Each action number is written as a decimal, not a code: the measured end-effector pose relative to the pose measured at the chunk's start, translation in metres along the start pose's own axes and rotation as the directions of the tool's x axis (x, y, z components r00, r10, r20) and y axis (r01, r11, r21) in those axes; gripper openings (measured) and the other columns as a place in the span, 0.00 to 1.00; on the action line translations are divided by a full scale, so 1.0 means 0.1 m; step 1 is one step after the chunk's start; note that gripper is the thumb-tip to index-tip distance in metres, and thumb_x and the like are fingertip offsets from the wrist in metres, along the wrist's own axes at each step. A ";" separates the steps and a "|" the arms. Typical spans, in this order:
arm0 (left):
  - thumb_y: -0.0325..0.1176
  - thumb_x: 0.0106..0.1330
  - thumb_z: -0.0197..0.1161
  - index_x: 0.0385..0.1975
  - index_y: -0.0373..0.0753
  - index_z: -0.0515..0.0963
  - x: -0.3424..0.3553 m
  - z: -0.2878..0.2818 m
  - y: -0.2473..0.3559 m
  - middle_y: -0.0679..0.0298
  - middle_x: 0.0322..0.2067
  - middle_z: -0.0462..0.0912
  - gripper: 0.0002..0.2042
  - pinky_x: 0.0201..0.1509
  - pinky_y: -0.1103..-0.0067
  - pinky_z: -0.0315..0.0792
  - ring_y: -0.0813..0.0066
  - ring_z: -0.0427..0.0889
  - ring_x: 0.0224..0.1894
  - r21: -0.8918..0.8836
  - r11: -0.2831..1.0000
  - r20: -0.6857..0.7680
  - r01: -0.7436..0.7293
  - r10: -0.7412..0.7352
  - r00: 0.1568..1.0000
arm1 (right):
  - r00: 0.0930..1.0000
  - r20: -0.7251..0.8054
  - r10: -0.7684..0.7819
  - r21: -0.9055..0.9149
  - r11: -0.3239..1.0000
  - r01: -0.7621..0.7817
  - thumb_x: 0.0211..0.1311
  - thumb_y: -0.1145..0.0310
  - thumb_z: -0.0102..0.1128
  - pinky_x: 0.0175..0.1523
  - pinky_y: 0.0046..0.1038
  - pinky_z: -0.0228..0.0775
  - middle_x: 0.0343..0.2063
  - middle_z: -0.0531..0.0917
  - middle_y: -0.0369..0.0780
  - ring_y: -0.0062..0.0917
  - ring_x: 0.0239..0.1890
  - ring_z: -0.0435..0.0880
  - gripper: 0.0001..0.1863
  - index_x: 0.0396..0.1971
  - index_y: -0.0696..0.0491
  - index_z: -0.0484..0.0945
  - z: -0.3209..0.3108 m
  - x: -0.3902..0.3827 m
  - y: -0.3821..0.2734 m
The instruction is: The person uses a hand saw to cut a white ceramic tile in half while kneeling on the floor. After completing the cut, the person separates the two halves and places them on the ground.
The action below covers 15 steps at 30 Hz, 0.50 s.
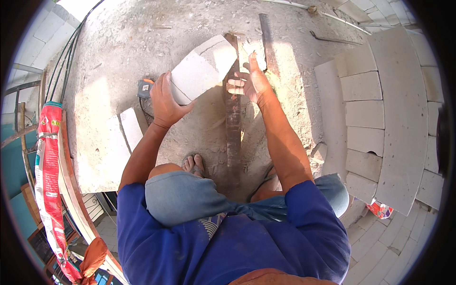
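A pale grey-white building block [197, 71] is tilted in front of me, with a dark line across its upper face. My left hand [170, 100] grips its near left end, fingers along the side and thumb at the lower corner. To the right of the block, my right hand [251, 84] is held up, open and holding nothing, its fingers spread. Between the hands a dark narrow board [233, 118] runs along the dusty floor, partly behind the block. Whether the block's far end rests on anything is hidden.
Left of the block lies a grey and orange device [145, 89] with a cord. Another pale block [133, 126] sits by my left forearm. Stacked blocks [365, 114] form a wall on the right. A red and white wrapped bundle [50, 175] and black cables [71, 52] line the left edge.
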<state>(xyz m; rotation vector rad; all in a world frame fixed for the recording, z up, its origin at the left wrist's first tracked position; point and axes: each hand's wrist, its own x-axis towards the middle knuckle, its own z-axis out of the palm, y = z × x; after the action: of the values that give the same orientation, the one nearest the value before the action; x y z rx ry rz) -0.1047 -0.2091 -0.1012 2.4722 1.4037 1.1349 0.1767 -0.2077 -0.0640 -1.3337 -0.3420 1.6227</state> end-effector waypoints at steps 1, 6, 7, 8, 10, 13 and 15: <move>0.45 0.38 0.79 0.63 0.32 0.64 0.00 -0.01 0.05 0.49 0.58 0.71 0.49 0.61 0.59 0.62 0.50 0.70 0.60 0.002 1.000 0.038 -0.021 0.021 0.999 | 1.000 -0.010 0.021 -0.026 0.999 -0.021 0.61 0.25 0.48 0.62 0.55 0.70 0.69 0.59 0.59 0.56 0.67 0.67 0.57 0.73 0.60 0.51 0.07 -0.01 -0.04; 0.43 0.33 0.79 0.58 0.36 0.70 -0.09 0.11 0.33 0.54 0.58 0.72 0.45 0.59 0.59 0.61 0.54 0.71 0.59 0.042 0.977 0.127 -0.209 0.202 0.971 | 0.999 -0.031 0.037 -0.140 0.989 -0.041 0.55 0.25 0.57 0.68 0.47 0.65 0.66 0.69 0.56 0.46 0.67 0.69 0.57 0.68 0.62 0.63 -0.03 -0.02 0.08; 0.43 0.33 0.79 0.57 0.37 0.71 -0.12 0.15 0.35 0.55 0.58 0.73 0.44 0.59 0.59 0.61 0.55 0.71 0.59 0.053 0.967 0.114 -0.248 0.241 0.964 | 0.999 -0.035 0.036 -0.188 0.981 -0.042 0.53 0.24 0.58 0.68 0.47 0.64 0.66 0.68 0.56 0.46 0.68 0.68 0.59 0.69 0.63 0.61 -0.08 -0.01 0.10; 0.44 0.33 0.78 0.56 0.39 0.72 -0.20 0.17 0.36 0.57 0.58 0.73 0.42 0.59 0.58 0.61 0.56 0.71 0.59 0.062 0.957 0.115 -0.284 0.275 0.954 | 0.998 -0.042 0.047 -0.230 0.972 -0.055 0.52 0.24 0.59 0.69 0.46 0.63 0.67 0.67 0.57 0.46 0.69 0.67 0.61 0.69 0.63 0.59 -0.14 -0.02 0.14; 0.47 0.39 0.77 0.55 0.39 0.73 -0.36 0.18 0.34 0.57 0.58 0.73 0.39 0.60 0.57 0.59 0.55 0.71 0.59 0.058 0.955 0.164 -0.292 0.280 0.946 | 0.997 -0.038 0.066 -0.268 0.960 -0.074 0.53 0.28 0.62 0.69 0.45 0.63 0.67 0.65 0.57 0.46 0.69 0.67 0.61 0.71 0.64 0.54 -0.23 -0.02 0.21; 0.48 0.46 0.76 0.58 0.39 0.71 -0.43 0.12 0.38 0.55 0.58 0.72 0.39 0.62 0.57 0.58 0.53 0.71 0.59 -0.015 0.963 0.184 -0.270 0.268 0.946 | 0.997 -0.029 0.073 -0.321 0.944 -0.078 0.55 0.34 0.66 0.69 0.44 0.63 0.68 0.63 0.58 0.46 0.70 0.65 0.62 0.73 0.65 0.46 -0.29 0.00 0.24; 0.47 0.50 0.75 0.63 0.40 0.69 -0.43 -0.01 0.43 0.53 0.59 0.71 0.39 0.65 0.56 0.57 0.51 0.70 0.60 -0.187 0.966 0.259 -0.179 0.224 0.939 | 0.998 -0.042 0.041 -0.292 0.955 -0.052 0.55 0.41 0.69 0.69 0.43 0.63 0.68 0.63 0.59 0.45 0.70 0.65 0.62 0.74 0.66 0.42 -0.38 0.00 0.30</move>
<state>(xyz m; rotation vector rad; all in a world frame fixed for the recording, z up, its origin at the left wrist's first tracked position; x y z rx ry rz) -0.0878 -0.2670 -0.1067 2.5783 0.9615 0.8456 0.1945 -0.2357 -0.0988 -1.6010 -0.5507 1.6302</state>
